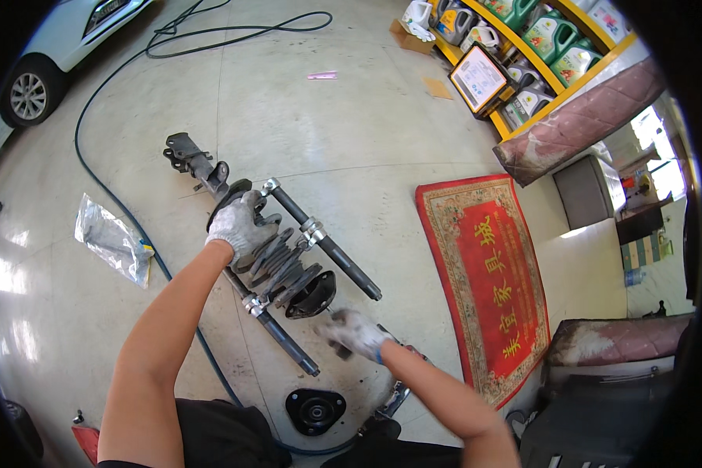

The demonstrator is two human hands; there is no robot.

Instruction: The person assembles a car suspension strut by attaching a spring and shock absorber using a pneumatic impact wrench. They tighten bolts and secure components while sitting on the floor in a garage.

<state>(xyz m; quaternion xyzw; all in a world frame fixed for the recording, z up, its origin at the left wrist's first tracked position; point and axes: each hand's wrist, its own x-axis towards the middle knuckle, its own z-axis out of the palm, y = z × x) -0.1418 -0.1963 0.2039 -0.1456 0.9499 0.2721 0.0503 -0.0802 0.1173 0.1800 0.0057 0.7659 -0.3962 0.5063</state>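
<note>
Strut assy (279, 267) obs. on floor (382, 234) in front of wearer, long axis approx. 11 to 5 o'clock (12 = away from wearer), black end cup (313, 296) at the 5 o'clock end. Dark rod clamps ran along both flanks, one at approx. 2 o'clock side (335, 253), other at approx. 8 (285, 339). Key relation: cup end sat just beside R. hand (355, 334), at approx. 10–11 o'clock from its fingers, nearly in line w/ assy axis; R. hand was nearer this end, L. hand (240, 228) nearer the 11 o'clock end. L. hand, gloved, had fingers bent over assy at the seat above the coils, grasping it. R. hand, gloved, was motion-blurred; fingers looked part-curled, w/ a dark shape beneath; couldn't tell if anything was gripped, nor if fingertips met the cup end. Loose black round mount (316, 412) lay flat at approx. 7 o'clock from R. hand, untouched. Clear plastic bag (115, 238) noted at approx. 9 o'clock from L. hand, red rug (483, 288) at approx. 3 from assy.
</note>
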